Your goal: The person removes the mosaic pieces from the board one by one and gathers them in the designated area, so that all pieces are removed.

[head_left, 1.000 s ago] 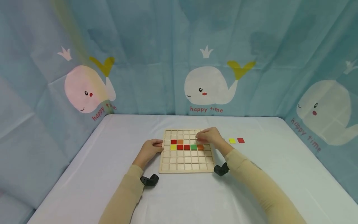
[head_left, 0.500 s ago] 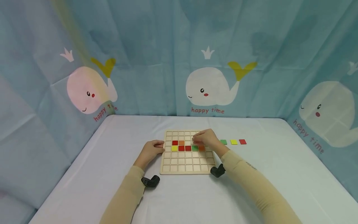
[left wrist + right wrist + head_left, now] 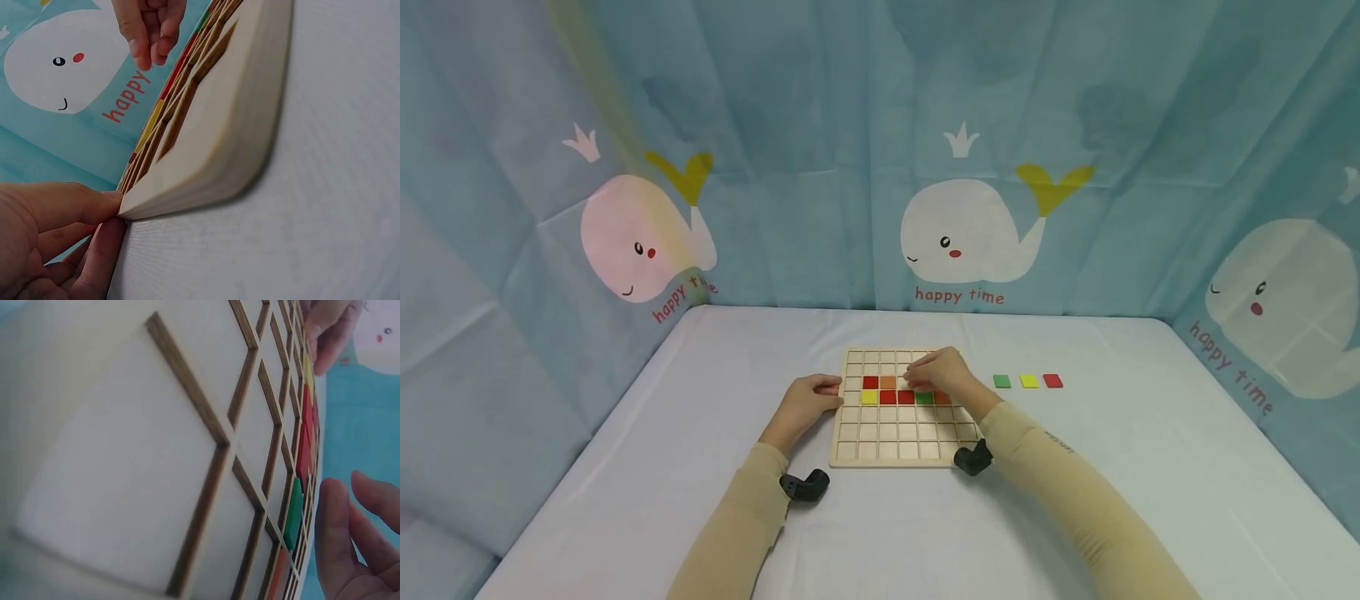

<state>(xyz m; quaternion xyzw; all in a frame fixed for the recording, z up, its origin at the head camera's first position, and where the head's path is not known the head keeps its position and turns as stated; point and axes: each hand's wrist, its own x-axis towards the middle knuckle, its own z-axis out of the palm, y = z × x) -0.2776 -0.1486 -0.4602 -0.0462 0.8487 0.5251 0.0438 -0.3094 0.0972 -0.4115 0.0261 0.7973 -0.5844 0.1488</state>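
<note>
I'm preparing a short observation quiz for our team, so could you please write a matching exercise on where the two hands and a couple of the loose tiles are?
Column one
1. Left hand
2. Right hand
3. Loose green tile
4. Loose red tile

Column two (head view)
A. Just right of the loose yellow tile
B. Over the wooden board
C. Between the wooden board and the loose yellow tile
D. At the left edge of the wooden board

Right pairs: 1-D; 2-B; 3-C; 4-A
</note>
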